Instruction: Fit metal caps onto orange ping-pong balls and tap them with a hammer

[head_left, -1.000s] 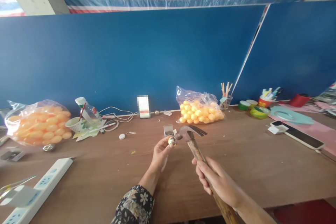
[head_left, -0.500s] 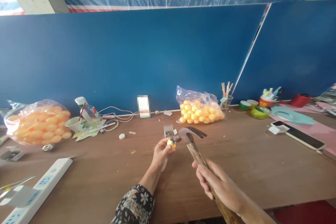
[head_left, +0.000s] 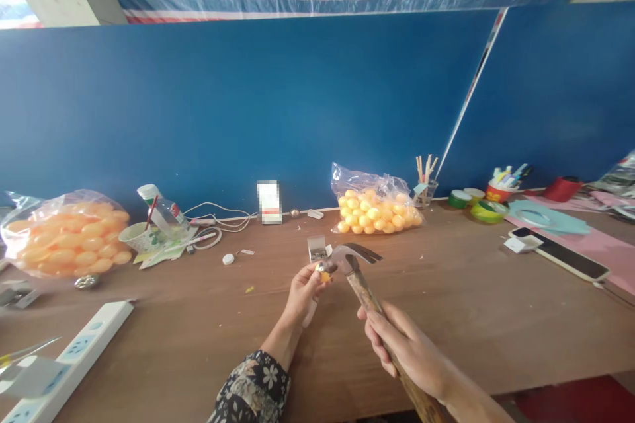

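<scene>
My left hand [head_left: 303,291] pinches a small yellow-orange ball [head_left: 325,272] just above the brown table [head_left: 198,324]. A hammer [head_left: 353,266] with a wooden handle is gripped in my right hand [head_left: 404,347], and its metal head touches the ball from the right. Just behind the ball stands a small open box [head_left: 316,248] of small metal pieces.
A clear bag of yellow balls [head_left: 377,208] lies behind the hammer; a larger bag of orange balls [head_left: 64,241] lies far left. A white power strip [head_left: 64,360] is at the front left, a phone [head_left: 563,254] at the right, tape rolls [head_left: 489,210] and cups beyond.
The hammer head has come down and left onto the ball. The view has shifted slightly; my left hand stays in place with the ball.
</scene>
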